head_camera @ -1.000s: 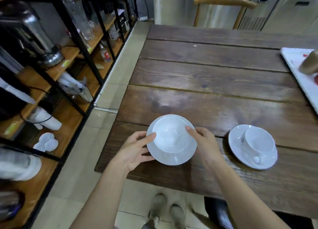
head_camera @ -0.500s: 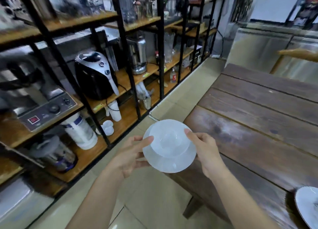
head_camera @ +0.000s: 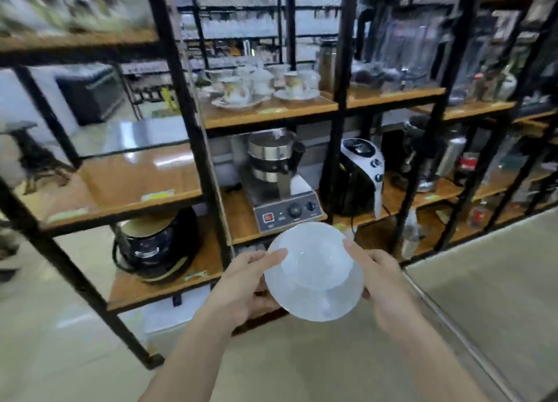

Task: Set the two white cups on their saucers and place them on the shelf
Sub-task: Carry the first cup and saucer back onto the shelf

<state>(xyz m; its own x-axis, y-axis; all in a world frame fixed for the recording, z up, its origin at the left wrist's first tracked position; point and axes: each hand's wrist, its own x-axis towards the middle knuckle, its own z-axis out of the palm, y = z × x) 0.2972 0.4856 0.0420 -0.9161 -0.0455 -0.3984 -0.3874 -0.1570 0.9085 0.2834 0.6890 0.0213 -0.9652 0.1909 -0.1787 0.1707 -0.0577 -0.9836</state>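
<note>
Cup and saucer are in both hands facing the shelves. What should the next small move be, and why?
Probably raise the white cup and saucer, held by the left hand and right hand, toward the shelf that already holds patterned cups and saucers. It sits above the hands.

A steel appliance with knobs and a red switch (head_camera: 279,187) is standing on a middle board, just left of a black upright post. On the other side of that post a black and white machine (head_camera: 360,176) is sitting. On the board above, patterned cups on saucers (head_camera: 262,89) are standing close together. Lower on the left, a dark round cooker (head_camera: 155,244) is resting on a wooden board. A red can (head_camera: 468,163) is showing far right, blurred. Pale floor tiles (head_camera: 483,296) are lying below.
</note>
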